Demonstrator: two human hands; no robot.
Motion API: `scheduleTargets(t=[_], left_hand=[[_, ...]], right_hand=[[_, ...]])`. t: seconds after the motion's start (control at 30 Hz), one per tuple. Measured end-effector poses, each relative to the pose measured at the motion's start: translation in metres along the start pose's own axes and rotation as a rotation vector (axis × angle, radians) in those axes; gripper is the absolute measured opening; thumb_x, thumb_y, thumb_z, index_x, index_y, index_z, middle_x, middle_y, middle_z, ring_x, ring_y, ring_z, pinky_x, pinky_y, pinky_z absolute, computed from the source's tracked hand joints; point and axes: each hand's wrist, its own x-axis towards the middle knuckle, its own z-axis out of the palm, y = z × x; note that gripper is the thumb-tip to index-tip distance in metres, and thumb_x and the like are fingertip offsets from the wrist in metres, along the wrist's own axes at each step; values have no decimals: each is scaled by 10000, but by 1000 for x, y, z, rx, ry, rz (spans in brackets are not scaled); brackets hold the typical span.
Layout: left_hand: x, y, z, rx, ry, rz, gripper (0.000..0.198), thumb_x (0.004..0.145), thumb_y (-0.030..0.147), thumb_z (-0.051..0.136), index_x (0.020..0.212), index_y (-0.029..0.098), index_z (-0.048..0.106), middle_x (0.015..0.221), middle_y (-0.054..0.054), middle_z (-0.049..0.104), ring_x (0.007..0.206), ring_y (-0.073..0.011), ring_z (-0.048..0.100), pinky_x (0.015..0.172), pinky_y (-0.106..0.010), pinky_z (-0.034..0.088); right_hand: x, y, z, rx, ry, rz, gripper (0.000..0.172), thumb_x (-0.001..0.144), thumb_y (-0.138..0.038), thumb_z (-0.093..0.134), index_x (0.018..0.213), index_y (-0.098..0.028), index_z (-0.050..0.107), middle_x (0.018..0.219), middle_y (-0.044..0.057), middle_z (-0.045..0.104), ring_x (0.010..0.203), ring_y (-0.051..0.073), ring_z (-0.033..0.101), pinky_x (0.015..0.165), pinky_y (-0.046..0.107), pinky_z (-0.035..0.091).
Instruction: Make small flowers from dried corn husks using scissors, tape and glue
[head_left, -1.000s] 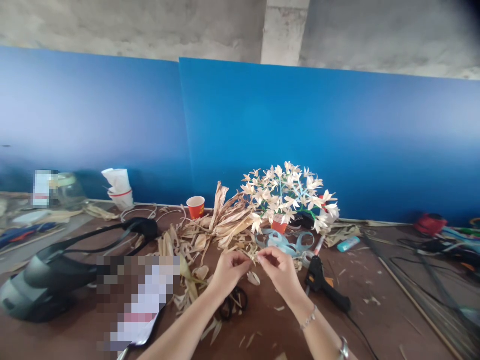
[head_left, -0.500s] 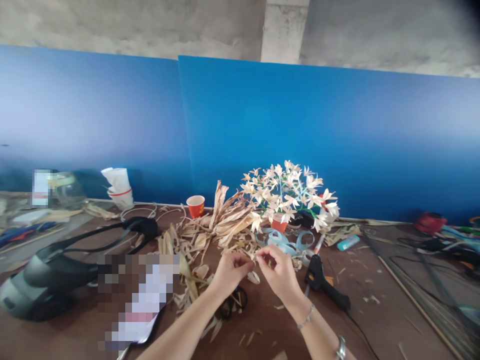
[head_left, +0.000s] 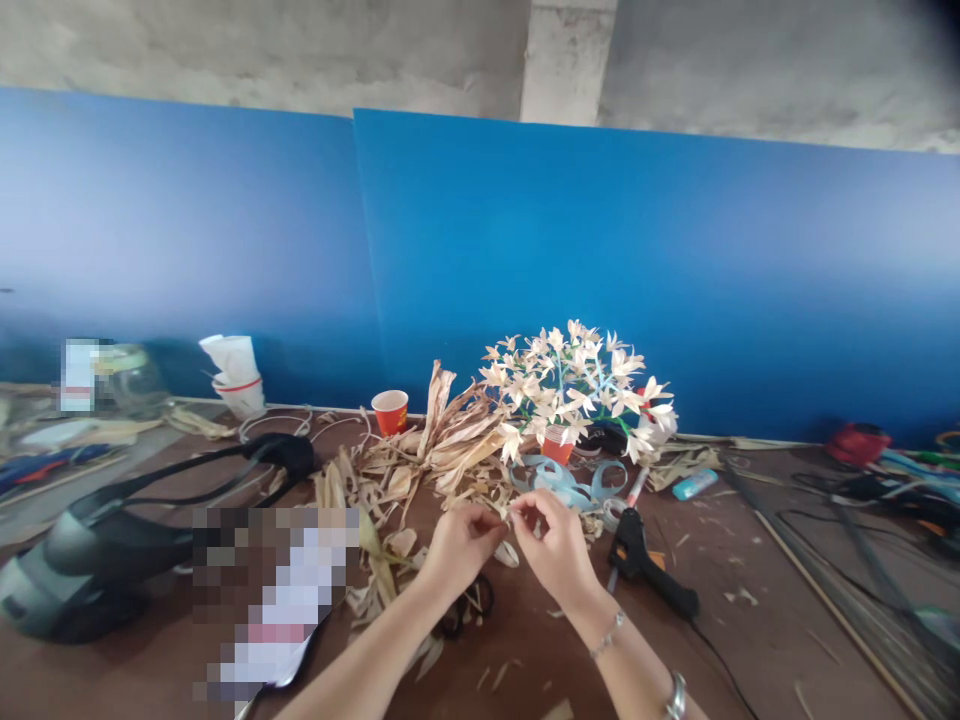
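Note:
My left hand (head_left: 459,545) and my right hand (head_left: 553,545) meet above the brown table (head_left: 750,640), fingertips pinched together on a small pale piece of dried husk between them. Black scissors (head_left: 469,605) lie just under my left wrist. A loose husk petal (head_left: 507,554) rests on the table below my fingers. Behind my hands is a heap of dried corn husks (head_left: 439,445) and a bouquet of cream husk flowers (head_left: 574,385) standing in a red cup (head_left: 556,446).
A black glue gun (head_left: 645,565) with its cord lies right of my hands. Light blue ribbon (head_left: 570,485) curls by the bouquet. A red paper cup (head_left: 391,411), stacked white cups (head_left: 236,375), a dark headset (head_left: 90,560) and wires (head_left: 862,580) are around.
My hands have drawn slightly closer together, the right one shifting a little left toward the left one. Nothing else on the table has moved.

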Motion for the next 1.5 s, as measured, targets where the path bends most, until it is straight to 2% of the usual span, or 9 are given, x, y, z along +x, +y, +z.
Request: scheduleTargets(t=[0.47, 0.63, 0.77, 0.9, 1.0, 1.13, 1.3, 1.5], left_hand=[[-3, 4, 0, 115, 46, 29, 149, 673, 259, 556, 623, 148, 641, 625, -16, 604, 613, -145, 533, 577, -223, 369], [-1, 4, -1, 70, 46, 4, 206, 691, 313, 549, 630, 144, 650, 605, -17, 602, 594, -146, 527, 556, -226, 367], [1, 4, -2, 2, 42, -29, 231, 695, 336, 549, 647, 140, 661, 587, -12, 602, 569, -139, 514, 534, -222, 361], [1, 7, -3, -53, 38, -42, 234, 696, 330, 549, 678, 134, 675, 584, -10, 606, 546, -128, 496, 511, -215, 352], [1, 9, -3, -61, 18, -37, 241, 700, 327, 545, 677, 130, 681, 581, -12, 605, 537, -125, 492, 500, -212, 346], [2, 7, -3, -113, -19, -29, 242, 702, 330, 550, 658, 123, 668, 575, -8, 592, 523, -114, 476, 492, -207, 337], [2, 3, -1, -237, -63, -33, 237, 702, 342, 571, 674, 121, 650, 562, 9, 567, 509, -100, 458, 486, -201, 325], [-1, 10, -1, -342, -152, -67, 275, 685, 385, 610, 664, 114, 650, 579, -14, 616, 540, -118, 522, 535, -210, 381]], right_hand=[[-2, -1, 1, -119, 0, -60, 88, 787, -142, 465, 801, -193, 535, 753, 25, 574, 647, 138, 536, 594, 241, 413], [-3, -3, 0, -144, 29, -79, 113, 782, -173, 477, 880, -197, 528, 766, 28, 565, 642, 142, 539, 618, 255, 433], [-5, -1, -1, -109, 73, -40, 174, 776, -220, 496, 949, -195, 505, 777, 25, 542, 621, 135, 525, 628, 267, 447], [-5, 3, -1, -14, 115, -1, 181, 787, -240, 487, 963, -195, 488, 776, 24, 526, 620, 133, 516, 636, 272, 453], [-4, 4, 0, 72, 95, 57, 183, 794, -257, 488, 963, -190, 514, 791, 34, 540, 647, 141, 526, 637, 272, 448], [0, 4, 0, 315, 40, 247, 200, 782, -303, 516, 925, -174, 566, 790, 44, 577, 699, 157, 543, 626, 264, 437], [2, 2, -2, 622, -87, 480, 190, 702, -323, 598, 801, -162, 625, 678, 8, 583, 582, 117, 492, 498, 215, 365], [1, 5, -3, 760, -136, 520, 175, 676, -301, 589, 773, -161, 632, 618, -2, 551, 527, 97, 441, 444, 190, 299]])
